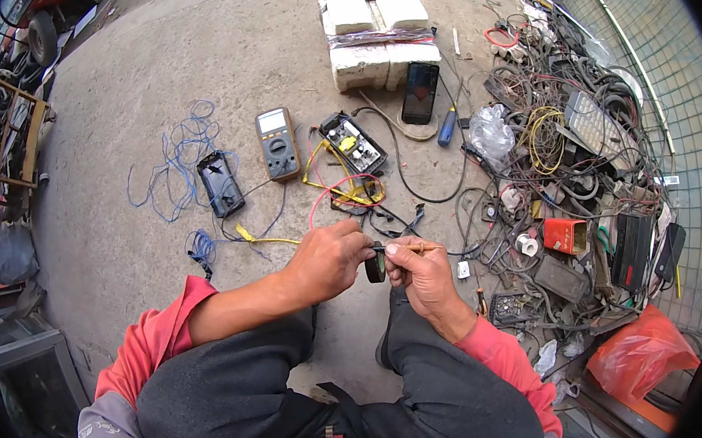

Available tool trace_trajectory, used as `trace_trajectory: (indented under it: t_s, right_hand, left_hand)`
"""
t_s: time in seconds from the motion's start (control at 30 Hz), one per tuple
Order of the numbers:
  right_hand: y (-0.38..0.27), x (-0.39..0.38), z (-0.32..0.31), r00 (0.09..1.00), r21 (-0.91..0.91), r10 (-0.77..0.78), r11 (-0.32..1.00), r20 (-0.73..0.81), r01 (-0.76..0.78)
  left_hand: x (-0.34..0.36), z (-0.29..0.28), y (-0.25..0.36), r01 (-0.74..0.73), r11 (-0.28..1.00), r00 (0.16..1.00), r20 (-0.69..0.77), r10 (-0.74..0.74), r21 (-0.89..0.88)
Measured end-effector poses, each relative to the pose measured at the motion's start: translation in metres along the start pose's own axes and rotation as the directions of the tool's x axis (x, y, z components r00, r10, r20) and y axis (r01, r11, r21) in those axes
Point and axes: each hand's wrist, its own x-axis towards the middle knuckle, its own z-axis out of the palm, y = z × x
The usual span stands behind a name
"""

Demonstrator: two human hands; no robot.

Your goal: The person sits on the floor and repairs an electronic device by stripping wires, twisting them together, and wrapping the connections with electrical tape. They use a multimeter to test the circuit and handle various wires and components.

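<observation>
Just above my knees, my two hands meet with fingers pinched together. My left hand point(325, 259) is closed on a thin cable, and a yellow wire point(268, 238) runs to it from the left. My right hand point(425, 282) pinches the cable's other side, where a tan length point(427, 246) sticks out past the fingers. A roll of black electrical tape point(376, 269) hangs between the fingertips; which hand bears it is hidden. Beyond my hands lies an opened black case with a circuit board point(354, 144), beside red and yellow wires. Its dark, hollow shell point(220, 186) rests further left.
A multimeter point(277, 145) lies on the concrete. A phone point(420, 94) leans against a white foam block point(363, 62), near a blue screwdriver point(447, 128). Tangled blue wire point(178, 158) spreads at left. Heaped cables and scrap point(577, 183) fill the right, with a red bag point(643, 352).
</observation>
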Motion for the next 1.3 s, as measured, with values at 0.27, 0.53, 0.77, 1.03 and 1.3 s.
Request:
trace_trajectory:
  t_s: [0.27,0.53,0.77,1.03,1.3]
  right_hand:
    - [0.000,0.000,-0.003,1.000,0.011,-0.008,1.000,-0.006,0.008]
    - [-0.001,0.001,0.002,1.000,-0.002,0.021,1.000,0.002,-0.021]
    - [-0.006,0.000,0.007,0.995,-0.084,0.085,0.992,-0.052,-0.090]
    - [0.002,0.004,0.000,0.998,-0.054,0.057,0.997,-0.037,-0.059]
    - [0.001,0.003,0.003,0.995,0.028,0.082,0.996,-0.063,-0.080]
  left_hand:
    - [0.003,0.000,0.001,0.049,0.992,0.998,0.040,-0.044,-0.120]
    - [0.004,0.001,0.002,0.045,0.997,0.999,0.009,-0.044,-0.069]
    - [0.002,0.001,0.003,0.021,0.999,1.000,-0.016,-0.022,-0.036]
    - [0.002,0.002,0.000,0.039,0.999,0.999,0.006,-0.039,-0.027]
    - [0.003,0.003,-0.001,0.068,0.995,0.997,0.031,-0.065,-0.077]
